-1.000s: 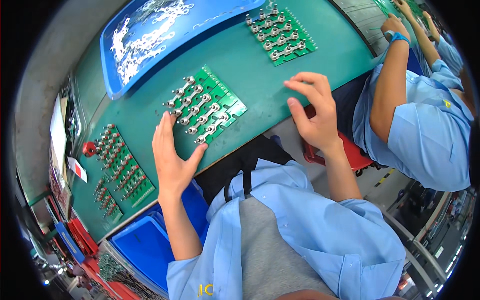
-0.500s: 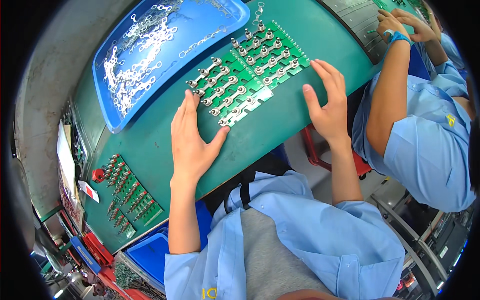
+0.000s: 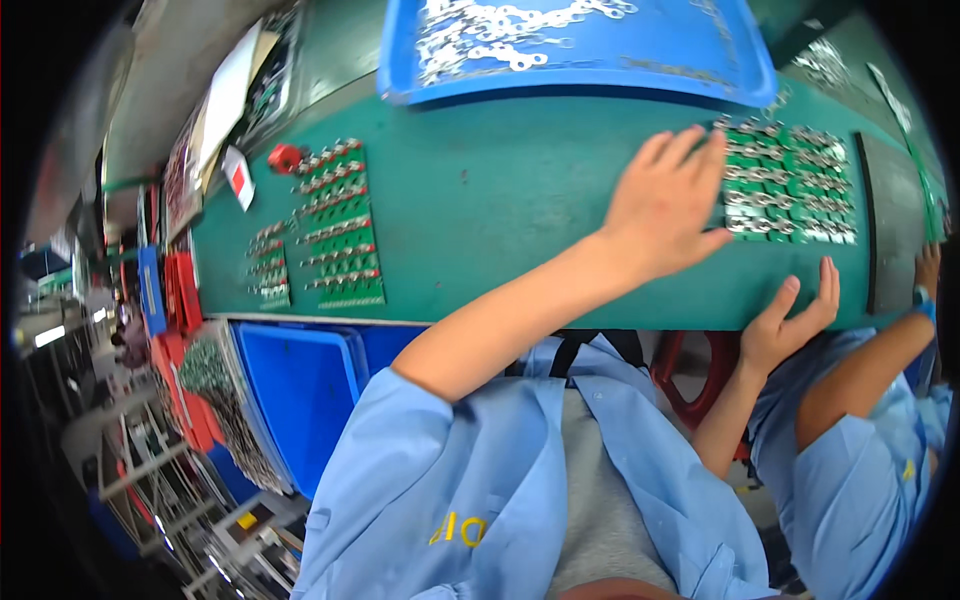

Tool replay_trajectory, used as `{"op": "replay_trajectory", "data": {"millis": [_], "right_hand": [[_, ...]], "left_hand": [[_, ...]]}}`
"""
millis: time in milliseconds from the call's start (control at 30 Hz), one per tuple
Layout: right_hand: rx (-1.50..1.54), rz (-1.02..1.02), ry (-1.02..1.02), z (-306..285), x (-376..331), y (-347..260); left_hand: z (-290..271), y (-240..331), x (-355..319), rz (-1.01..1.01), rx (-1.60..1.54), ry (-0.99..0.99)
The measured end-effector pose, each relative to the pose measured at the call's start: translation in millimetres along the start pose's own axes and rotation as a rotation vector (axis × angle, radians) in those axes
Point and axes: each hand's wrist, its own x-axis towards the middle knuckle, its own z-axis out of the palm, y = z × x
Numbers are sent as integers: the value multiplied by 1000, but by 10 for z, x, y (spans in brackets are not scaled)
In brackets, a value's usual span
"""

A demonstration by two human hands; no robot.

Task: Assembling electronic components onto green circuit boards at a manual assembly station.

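A green circuit board panel (image 3: 795, 185) studded with rows of metal terminals lies flat at the right of the green table (image 3: 500, 200). My left hand (image 3: 668, 205) rests flat with fingers spread, its fingertips touching the panel's left edge. Near the table's front edge, below the panel, my right hand (image 3: 790, 318) is open with fingers raised, holding nothing.
A blue tray (image 3: 580, 45) of loose metal parts sits at the back. More green boards (image 3: 335, 225) lie at the table's left beside a red object (image 3: 285, 157). Blue bins (image 3: 295, 390) stand below the table. Another person's arm (image 3: 865, 365) is at the right.
The view swung so the table's left end shows. The panel slid to the right with my left hand against it. My right hand dropped to the front edge.
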Motion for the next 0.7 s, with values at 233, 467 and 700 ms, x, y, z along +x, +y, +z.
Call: {"op": "replay_trajectory", "data": {"millis": [233,467,700], "right_hand": [[-26,-21,-11,23,43,82],[-56,-40,20,-16,6,130],[14,-129,73,-82,-36,-665]], "left_hand": [[-795,-94,-319,-82,111,148],[-2147,-799,-1756,-617,813,274],[-2217,-908,-2251,-1115,510,116]]}}
